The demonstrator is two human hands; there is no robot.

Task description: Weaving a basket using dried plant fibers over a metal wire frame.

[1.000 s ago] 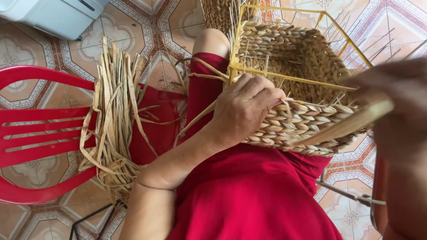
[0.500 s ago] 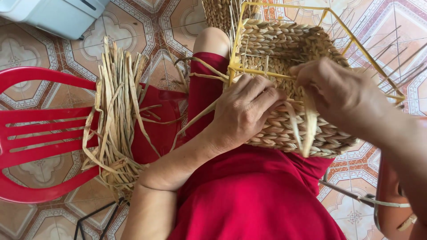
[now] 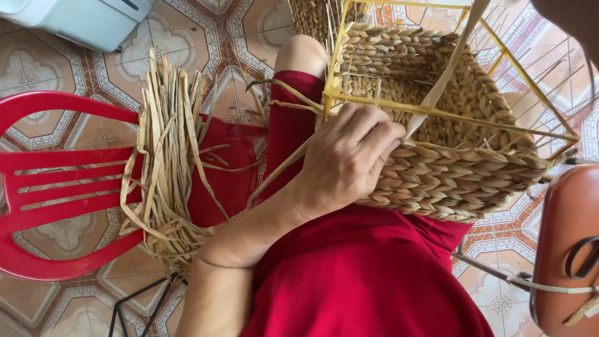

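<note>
The half-woven basket [image 3: 449, 156] lies on the person's lap, on the red cloth [image 3: 368, 274] over the thighs, its braided straw wall facing the camera and the yellow wire frame [image 3: 449, 115] standing bare above the finished rows. Left of the basket, a loose bundle of dried straw [image 3: 165, 168] drapes over the seat of a red plastic chair [image 3: 56, 181], and beyond that bundle a pale grey box [image 3: 81, 22] sits on the patterned floor tiles [image 3: 206, 43]. At the right of the basket an orange-brown rounded object [image 3: 571, 249] fills the frame's edge. The left hand [image 3: 349, 159] presses on the basket's near wall as it did half a second ago, fingers [image 3: 380, 134] curled narrow and pinching the weave where a flat straw strand [image 3: 446, 75] starts. What has changed is the right hand: half a second ago it was down at the basket's rim, pinching that strand, and now only a dark blur shows at the top right corner (too little to tell whether it holds anything), while the strand runs taut and diagonal from the left fingers up across the basket's opening. That suggests the strand has just been drawn out to tighten it against the frame.
</note>
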